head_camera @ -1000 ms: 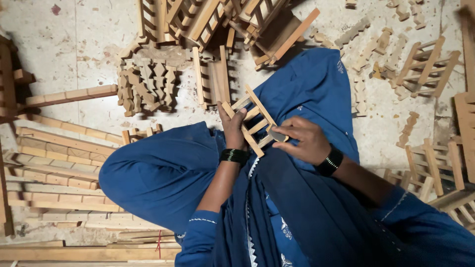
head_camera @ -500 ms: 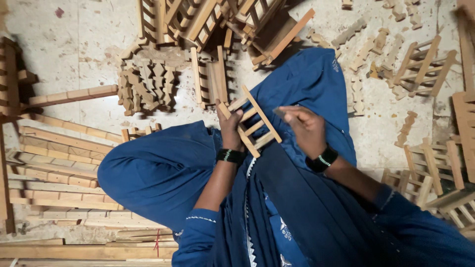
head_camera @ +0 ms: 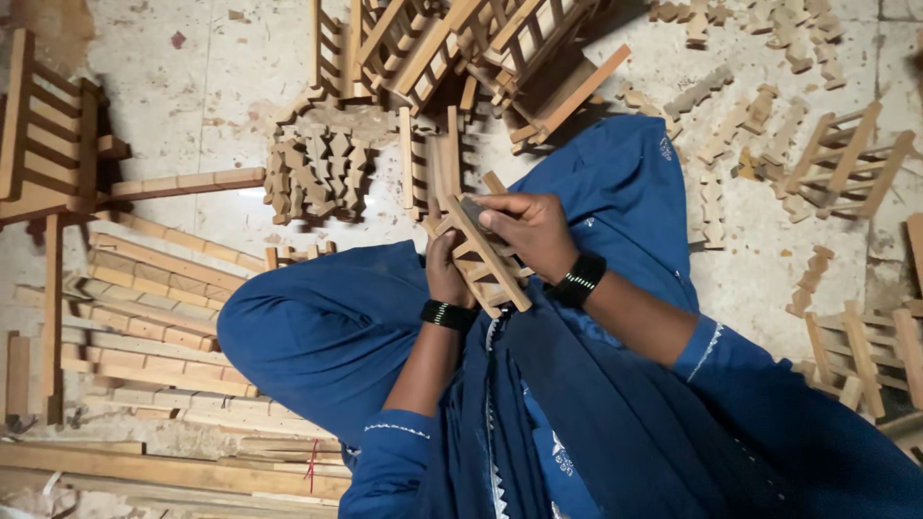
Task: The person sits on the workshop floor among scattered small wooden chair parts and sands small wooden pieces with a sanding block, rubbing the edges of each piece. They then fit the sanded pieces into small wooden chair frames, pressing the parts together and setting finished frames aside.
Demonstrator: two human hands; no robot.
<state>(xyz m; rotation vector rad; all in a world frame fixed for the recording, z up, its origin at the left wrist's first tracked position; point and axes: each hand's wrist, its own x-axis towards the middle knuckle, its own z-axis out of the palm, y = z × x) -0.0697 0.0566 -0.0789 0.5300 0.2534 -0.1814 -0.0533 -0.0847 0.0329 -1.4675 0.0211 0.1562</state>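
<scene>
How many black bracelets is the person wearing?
2. One bracelet is on the left wrist, below the left hand holding the small wooden ladder frame. The other bracelet is on the right wrist, behind the right hand.

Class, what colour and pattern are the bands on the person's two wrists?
Both wristbands, left and right, are black with pale flecks, clearest in the head view.

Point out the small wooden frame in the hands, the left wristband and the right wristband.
Wooden frame [head_camera: 486,258], head view, on its long side rail.
Left wristband [head_camera: 446,314], head view, on the band's middle across the wrist.
Right wristband [head_camera: 580,279], head view, on the band's beaded face.
</scene>
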